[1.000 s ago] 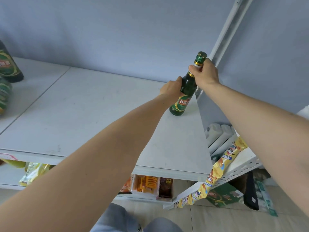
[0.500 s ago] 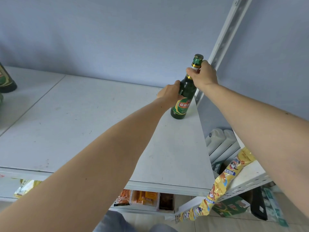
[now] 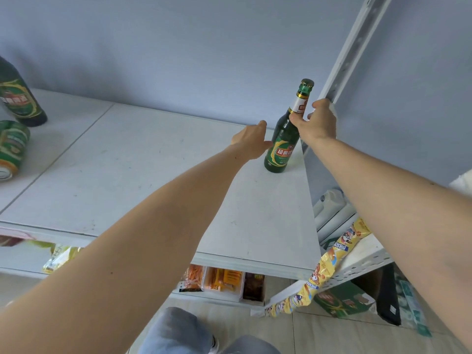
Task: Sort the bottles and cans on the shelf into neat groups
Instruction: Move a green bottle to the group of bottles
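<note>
A green glass beer bottle (image 3: pixel 282 146) with a green cap stands upright at the far right end of the white shelf board (image 3: pixel 143 169), close to the back wall. My left hand (image 3: pixel 251 139) is just left of the bottle's body with its fingers stretched out; only the thumb comes close to the label. My right hand (image 3: pixel 316 122) is at the bottle's neck, the fingers loosened and spread, and the thumb lies by the bottle's shoulder. At the far left stand another green bottle (image 3: pixel 21 98) and a green can (image 3: pixel 11 146).
A white slotted shelf post (image 3: pixel 352 47) rises right behind my right hand. Below the board are snack packs (image 3: pixel 224 279), and a yellow wrapper strip (image 3: pixel 329 261) hangs off a perforated lower shelf at the right. White jugs (image 3: pixel 329 200) sit beneath.
Both hands gripped the bottle before; now the bottle stands on the shelf, the left hand has come off its body and the right hand's fingers have loosened at the neck.
</note>
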The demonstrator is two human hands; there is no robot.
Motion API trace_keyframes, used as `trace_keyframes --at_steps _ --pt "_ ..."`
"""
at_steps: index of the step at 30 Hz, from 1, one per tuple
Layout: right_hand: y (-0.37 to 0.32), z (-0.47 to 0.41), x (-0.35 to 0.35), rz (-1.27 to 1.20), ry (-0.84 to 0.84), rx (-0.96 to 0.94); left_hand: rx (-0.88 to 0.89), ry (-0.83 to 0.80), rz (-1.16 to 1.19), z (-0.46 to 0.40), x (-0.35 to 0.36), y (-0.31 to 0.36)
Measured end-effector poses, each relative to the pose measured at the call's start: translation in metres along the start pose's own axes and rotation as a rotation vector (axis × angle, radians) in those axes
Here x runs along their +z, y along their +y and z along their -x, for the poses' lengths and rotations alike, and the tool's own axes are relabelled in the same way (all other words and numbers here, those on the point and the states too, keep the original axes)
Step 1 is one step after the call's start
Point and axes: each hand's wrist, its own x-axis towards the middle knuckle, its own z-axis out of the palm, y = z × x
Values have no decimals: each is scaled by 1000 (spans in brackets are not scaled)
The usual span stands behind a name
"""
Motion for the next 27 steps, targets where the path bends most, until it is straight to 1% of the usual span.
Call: trace_keyframes --at_steps 3,5,11,15,21,27 --pt "-6 18 5 21 68 -11 -30 18 12 14 -9 -18" --pt "-15 31 12 35 74 -29 -55 42 27 25 -17 -32" --pt "-66 72 56 28 -31 -87 -124 69 44 67 -54 -97" --pt "-121 106 100 -7 -97 -87 -179 98 29 101 -93 -164" --pt "-214 159 174 -93 -176 -112 -252 112 -34 153 -157 -282" --pt "-300 196 240 -143 -237 -169 -271 130 -78 190 -213 -382"
